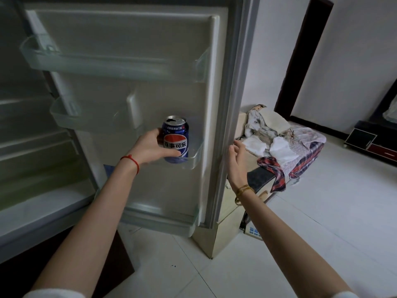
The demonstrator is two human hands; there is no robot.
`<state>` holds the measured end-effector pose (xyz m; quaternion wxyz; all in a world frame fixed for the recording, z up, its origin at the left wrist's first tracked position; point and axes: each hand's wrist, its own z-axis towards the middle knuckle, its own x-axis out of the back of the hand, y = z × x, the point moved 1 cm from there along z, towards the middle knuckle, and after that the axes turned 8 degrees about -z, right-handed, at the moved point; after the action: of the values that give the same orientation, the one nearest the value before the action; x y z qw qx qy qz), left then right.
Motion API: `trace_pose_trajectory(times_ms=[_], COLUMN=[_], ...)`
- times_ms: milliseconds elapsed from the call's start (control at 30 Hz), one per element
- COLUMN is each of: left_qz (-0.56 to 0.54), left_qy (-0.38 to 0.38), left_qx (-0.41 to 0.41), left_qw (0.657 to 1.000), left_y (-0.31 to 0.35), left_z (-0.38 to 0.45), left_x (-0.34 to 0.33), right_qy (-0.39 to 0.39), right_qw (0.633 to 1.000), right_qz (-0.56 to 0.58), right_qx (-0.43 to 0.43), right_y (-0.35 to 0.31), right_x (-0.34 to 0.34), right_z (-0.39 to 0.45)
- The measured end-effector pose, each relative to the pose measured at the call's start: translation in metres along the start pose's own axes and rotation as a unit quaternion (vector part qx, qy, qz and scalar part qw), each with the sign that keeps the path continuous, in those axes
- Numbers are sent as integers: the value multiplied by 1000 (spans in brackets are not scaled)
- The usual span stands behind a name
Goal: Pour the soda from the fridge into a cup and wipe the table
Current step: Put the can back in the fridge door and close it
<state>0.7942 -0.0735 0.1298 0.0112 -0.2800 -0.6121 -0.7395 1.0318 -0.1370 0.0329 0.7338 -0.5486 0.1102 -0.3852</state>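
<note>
A blue Pepsi soda can [176, 136] with an opened top stands in the middle clear shelf [195, 155] of the open fridge door [133, 87]. My left hand [150, 147] grips the can from its left side, thumb under the lower front. My right hand [236, 162] is held with fingers straight and relaxed just beside the door's outer edge, holding nothing. No cup is in view.
The fridge interior [32, 147] with its shelves lies to the left. Right of the door stands a low cabinet piled with crumpled cloths [285, 143]. A dark TV stand [373, 140] sits at far right. White tiled floor [322, 211] spreads below.
</note>
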Motion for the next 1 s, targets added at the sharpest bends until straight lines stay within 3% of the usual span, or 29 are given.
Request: trace_pose_trajectory(times_ms=[167, 333, 400, 667, 1000], left_qz=[26, 82, 80, 52, 11], left_qy=[49, 250, 282, 200, 180], left_qx=[-6, -85, -132, -130, -106], left_qw=[998, 961, 947, 970, 978], left_y=[3, -7, -18, -35, -43], left_z=[-17, -65, -88, -152, -198], left_x=[-2, -25, -40, -95, -93], right_qy=[-27, -44, -39, -20, -7], right_qw=[1000, 999, 999, 999, 996], right_qz=[3, 0, -6, -29, -48], right_qx=[4, 2, 4, 3, 69], right_y=[0, 2, 1, -6, -24], right_x=[7, 11, 13, 18, 29], right_z=[-1, -3, -7, -35, -101])
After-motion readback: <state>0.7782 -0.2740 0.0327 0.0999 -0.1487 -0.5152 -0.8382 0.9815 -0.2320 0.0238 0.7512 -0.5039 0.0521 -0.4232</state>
